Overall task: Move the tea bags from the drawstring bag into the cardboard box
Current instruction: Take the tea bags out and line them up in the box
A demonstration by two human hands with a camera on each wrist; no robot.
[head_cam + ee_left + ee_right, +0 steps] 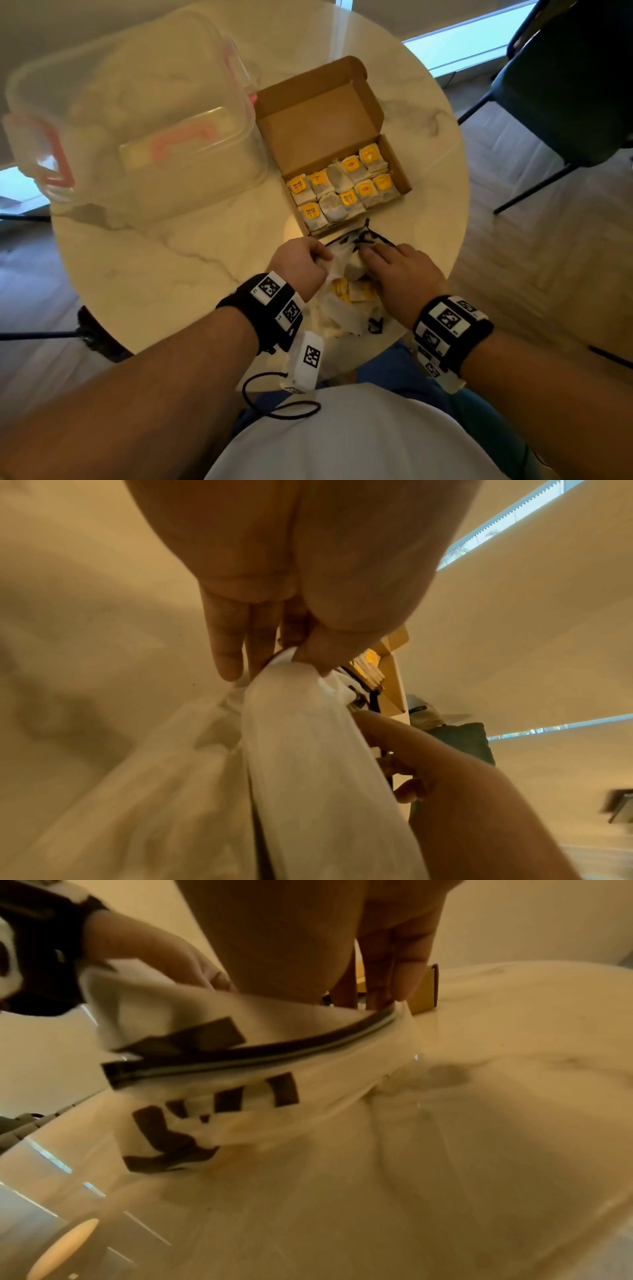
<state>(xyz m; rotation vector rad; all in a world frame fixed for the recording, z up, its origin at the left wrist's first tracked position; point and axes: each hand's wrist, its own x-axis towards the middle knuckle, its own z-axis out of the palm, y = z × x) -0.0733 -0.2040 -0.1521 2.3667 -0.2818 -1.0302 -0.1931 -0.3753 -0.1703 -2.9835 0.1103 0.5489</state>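
The desk [144,260] is glossy pale marble with grey veining. The cardboard box [308,130] is matt brown card. The tea bags [339,192] are thin paper with yellow paper tags. The drawstring bag [308,750] is soft, thin white cloth with dark print. The storage container [137,113] is clear, smooth plastic with pink clasps.
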